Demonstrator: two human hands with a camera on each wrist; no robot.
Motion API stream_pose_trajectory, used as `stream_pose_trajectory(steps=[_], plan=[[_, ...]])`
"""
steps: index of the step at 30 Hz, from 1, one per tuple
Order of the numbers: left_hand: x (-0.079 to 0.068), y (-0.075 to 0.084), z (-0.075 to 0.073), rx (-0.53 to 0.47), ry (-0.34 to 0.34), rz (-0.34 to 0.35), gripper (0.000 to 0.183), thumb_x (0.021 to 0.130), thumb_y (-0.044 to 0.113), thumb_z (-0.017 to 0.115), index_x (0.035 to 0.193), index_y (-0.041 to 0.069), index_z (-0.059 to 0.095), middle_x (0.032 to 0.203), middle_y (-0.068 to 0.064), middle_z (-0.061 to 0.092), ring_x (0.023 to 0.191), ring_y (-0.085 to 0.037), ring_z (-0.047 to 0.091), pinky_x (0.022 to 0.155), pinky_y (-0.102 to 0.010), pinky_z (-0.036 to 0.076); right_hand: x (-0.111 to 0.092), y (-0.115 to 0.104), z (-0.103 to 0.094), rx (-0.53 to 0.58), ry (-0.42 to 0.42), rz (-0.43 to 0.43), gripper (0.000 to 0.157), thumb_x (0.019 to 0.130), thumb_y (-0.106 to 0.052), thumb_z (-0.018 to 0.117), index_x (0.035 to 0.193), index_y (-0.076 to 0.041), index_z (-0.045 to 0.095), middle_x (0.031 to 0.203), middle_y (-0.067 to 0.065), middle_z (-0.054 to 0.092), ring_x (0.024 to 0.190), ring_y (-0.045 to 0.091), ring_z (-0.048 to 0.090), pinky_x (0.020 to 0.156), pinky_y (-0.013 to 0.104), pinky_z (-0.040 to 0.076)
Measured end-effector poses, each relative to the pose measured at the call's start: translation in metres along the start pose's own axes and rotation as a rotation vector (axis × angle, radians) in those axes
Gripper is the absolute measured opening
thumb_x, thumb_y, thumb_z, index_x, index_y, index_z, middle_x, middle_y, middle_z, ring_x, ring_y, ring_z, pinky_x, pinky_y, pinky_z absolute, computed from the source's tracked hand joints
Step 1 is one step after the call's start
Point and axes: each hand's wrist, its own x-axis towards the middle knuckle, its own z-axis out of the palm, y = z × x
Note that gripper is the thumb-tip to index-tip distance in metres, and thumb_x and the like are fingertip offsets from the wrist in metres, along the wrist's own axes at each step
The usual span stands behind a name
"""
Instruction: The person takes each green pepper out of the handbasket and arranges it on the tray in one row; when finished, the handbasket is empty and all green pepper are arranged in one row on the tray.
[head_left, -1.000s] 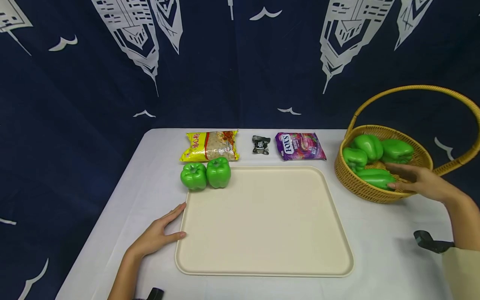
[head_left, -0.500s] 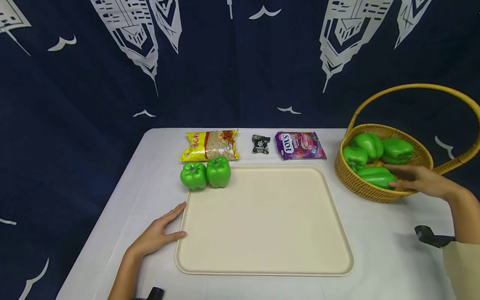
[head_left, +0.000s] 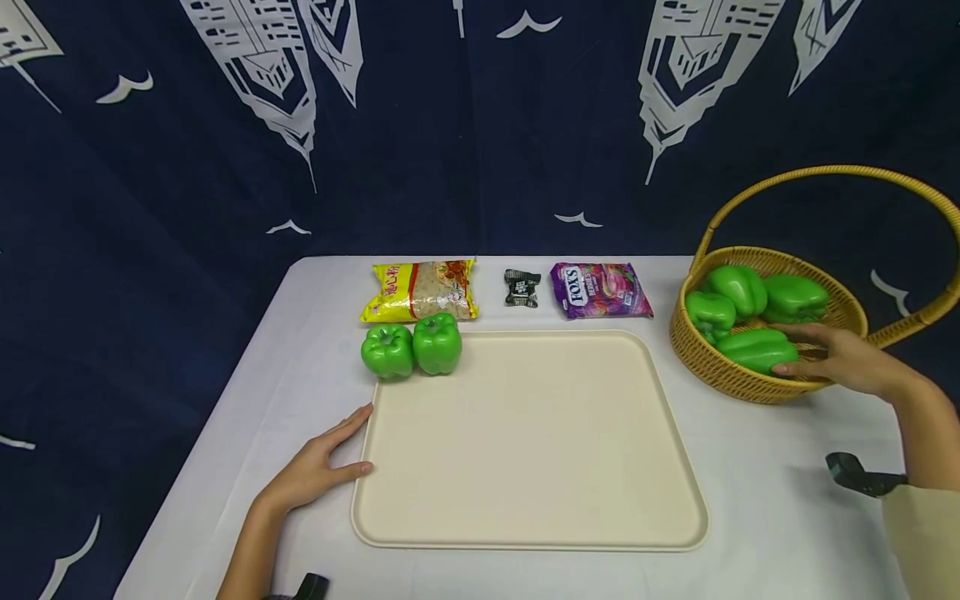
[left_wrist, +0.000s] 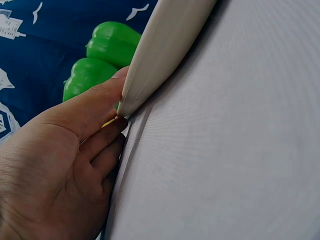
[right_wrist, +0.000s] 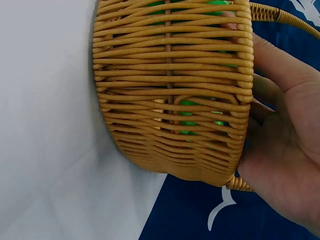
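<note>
My left hand (head_left: 311, 473) rests against the left edge of the cream tray (head_left: 528, 442), thumb and fingers spread and mostly straight. In the left wrist view the thumb touches the tray rim (left_wrist: 167, 45). My right hand (head_left: 851, 360) reaches over the side of the wicker basket (head_left: 720, 379) and holds the end of a green bell pepper (head_left: 753, 350) between thumb and fingers. Several other green peppers (head_left: 737, 292) lie in the basket. In the right wrist view the basket wall (right_wrist: 172, 80) hides the fingertips. Two more green bell peppers (head_left: 387, 351) stand at the tray's far left corner.
Behind the tray lie a yellow food packet (head_left: 422, 292), a small black wrapped sweet (head_left: 522, 288) and a purple Fox's bag (head_left: 602, 292). The basket's tall handle (head_left: 832, 172) arches above the peppers. A dark blue printed cloth (head_left: 465, 150) hangs behind the white table (head_left: 780, 483).
The pepper at my right hand has shifted slightly to the right and away from me, and the fingers sit closer around its end. My left hand has stayed put at the tray.
</note>
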Motion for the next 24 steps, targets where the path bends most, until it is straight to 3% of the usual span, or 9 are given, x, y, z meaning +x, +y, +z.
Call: stream_pose_trajectory(steps=[8,11,16,18,20,22,23,24], plan=[[-0.003,0.030,-0.005,-0.016,-0.002,-0.014,0.077,0.079,0.022,0.074,0.142,0.005,0.034,0.146,-0.019,0.028,0.134,-0.038,0.023,0.105,-0.055,0.021,-0.010,-0.003,0.002,0.027,0.183,0.034,0.089,0.083,-0.033,0.069,0.142,0.010,0.017,0.130,0.043,0.024,0.108,0.063,0.032,0.078,0.067,0.039],[-0.002,0.022,-0.004,-0.011,-0.002,-0.009,0.078,0.078,0.025,0.074,0.143,0.009,0.034,0.147,-0.016,0.029,0.134,-0.036,0.024,0.105,-0.054,0.023,-0.013,-0.006,0.001,0.031,0.253,0.033,0.092,0.082,-0.033,0.070,0.141,0.012,0.016,0.128,0.044,0.026,0.106,0.062,0.035,0.076,0.065,0.042],[-0.001,0.009,-0.001,-0.006,0.002,-0.004,0.078,0.078,0.029,0.074,0.144,0.014,0.034,0.147,-0.013,0.029,0.134,-0.034,0.024,0.105,-0.054,0.023,-0.016,-0.011,0.002,0.095,0.332,-0.016,0.095,0.081,-0.026,0.073,0.142,0.011,0.011,0.132,0.043,0.024,0.110,0.062,0.032,0.081,0.067,0.037],[-0.001,0.009,-0.001,-0.003,0.000,-0.006,0.078,0.078,0.032,0.073,0.144,0.015,0.034,0.148,-0.012,0.028,0.135,-0.033,0.024,0.105,-0.054,0.022,-0.016,-0.011,0.003,0.090,0.361,-0.020,0.095,0.081,-0.026,0.073,0.144,0.006,0.010,0.134,0.042,0.024,0.112,0.061,0.032,0.083,0.063,0.039],[0.000,0.003,-0.001,0.003,-0.002,-0.002,0.079,0.078,0.038,0.072,0.144,0.020,0.033,0.148,-0.009,0.028,0.135,-0.031,0.024,0.105,-0.053,0.023,-0.015,-0.011,0.005,0.063,0.397,-0.012,0.093,0.080,-0.028,0.073,0.147,-0.003,0.013,0.135,0.036,0.027,0.113,0.058,0.034,0.081,0.045,0.048],[0.000,0.001,-0.001,0.000,-0.004,-0.004,0.079,0.078,0.041,0.071,0.144,0.021,0.033,0.149,-0.007,0.028,0.136,-0.030,0.023,0.106,-0.053,0.022,-0.015,-0.016,0.007,0.056,0.431,-0.032,0.088,0.081,-0.027,0.073,0.147,-0.006,0.018,0.133,0.033,0.029,0.110,0.057,0.036,0.077,0.044,0.049],[0.000,0.000,0.000,-0.001,-0.004,-0.002,0.079,0.078,0.041,0.071,0.145,0.022,0.033,0.149,-0.007,0.027,0.136,-0.030,0.023,0.106,-0.053,0.022,-0.016,-0.020,0.007,0.049,0.449,-0.037,0.086,0.081,-0.026,0.073,0.147,-0.009,0.021,0.131,0.030,0.030,0.108,0.055,0.038,0.073,0.033,0.049],[0.000,0.000,0.000,-0.001,-0.003,-0.002,0.079,0.078,0.042,0.071,0.145,0.022,0.033,0.149,-0.007,0.027,0.136,-0.030,0.023,0.106,-0.053,0.022,-0.017,-0.025,0.007,0.065,0.457,-0.054,0.084,0.081,-0.024,0.072,0.147,-0.010,0.022,0.130,0.029,0.030,0.107,0.054,0.038,0.072,0.031,0.049]])
